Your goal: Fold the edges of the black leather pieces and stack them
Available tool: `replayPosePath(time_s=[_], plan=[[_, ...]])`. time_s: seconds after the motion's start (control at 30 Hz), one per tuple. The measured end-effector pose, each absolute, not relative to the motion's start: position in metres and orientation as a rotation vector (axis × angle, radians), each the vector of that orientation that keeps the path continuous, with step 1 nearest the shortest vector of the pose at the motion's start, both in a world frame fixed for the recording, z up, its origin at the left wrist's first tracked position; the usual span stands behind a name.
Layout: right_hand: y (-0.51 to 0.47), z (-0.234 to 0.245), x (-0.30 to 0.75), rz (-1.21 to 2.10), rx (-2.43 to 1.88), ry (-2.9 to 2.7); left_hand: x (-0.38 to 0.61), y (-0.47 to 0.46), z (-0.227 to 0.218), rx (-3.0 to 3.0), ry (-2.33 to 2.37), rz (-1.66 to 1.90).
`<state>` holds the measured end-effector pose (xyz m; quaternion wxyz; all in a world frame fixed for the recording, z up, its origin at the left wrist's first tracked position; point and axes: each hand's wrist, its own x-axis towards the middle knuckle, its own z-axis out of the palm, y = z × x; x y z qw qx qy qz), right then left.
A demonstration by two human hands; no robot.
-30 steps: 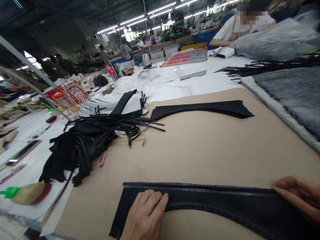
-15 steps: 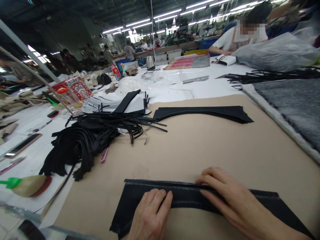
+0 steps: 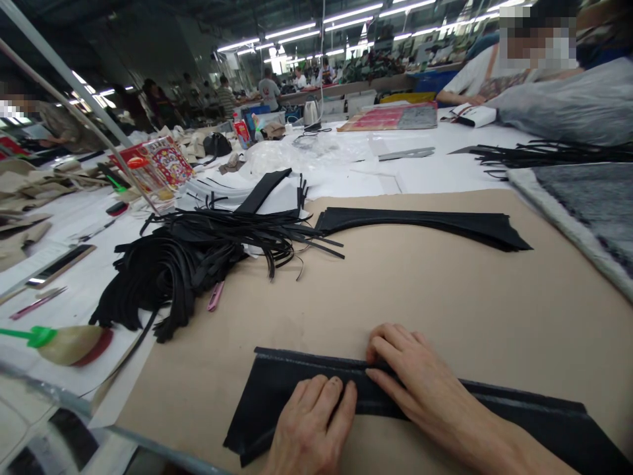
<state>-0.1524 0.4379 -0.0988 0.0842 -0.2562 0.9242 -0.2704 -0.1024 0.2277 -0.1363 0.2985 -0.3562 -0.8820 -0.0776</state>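
A long curved black panel (image 3: 267, 389), leather-like or fabric, lies across the near part of the brown sheet. A narrow folded edge with a greyish line runs along its top side. My left hand (image 3: 314, 419) bears down on the panel left of its middle, fingertips bent and close together at the fold. Just right of it, my right hand (image 3: 410, 376) pinches the folded edge between thumb and fingers. The palms hide part of the panel. Farther back, a stack of similar curved black panels (image 3: 420, 224) rests on the brown sheet (image 3: 336, 297).
A heap of black strips (image 3: 182, 264) lies at left, with a pink cutter (image 3: 215, 297) beside it. A green-tipped squeeze bottle (image 3: 69, 344) and a phone (image 3: 62, 265) sit farther left. Grey fleecy material (image 3: 583, 198) lies at right. A co-worker (image 3: 484, 72) works across the table.
My right hand has slid left along the folded edge, closer to my left hand. The camera view has shifted slightly, moving the background to the right. Both hands remain on the panel.
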Motion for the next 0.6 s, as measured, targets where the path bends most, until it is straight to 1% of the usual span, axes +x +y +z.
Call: replayPosePath(time_s=[0.27,0.6], plan=[[0.4353,-0.1028,-0.1555,-0.801,-0.755,2.738,-0.1021,0.2300,-0.1359,-0.950,-2.356,-0.242],[0.4331,-0.1067,-0.1569,-0.739,-0.768,2.810,-0.1037,0.2302,-0.1332,-0.956,-2.370,-0.190]])
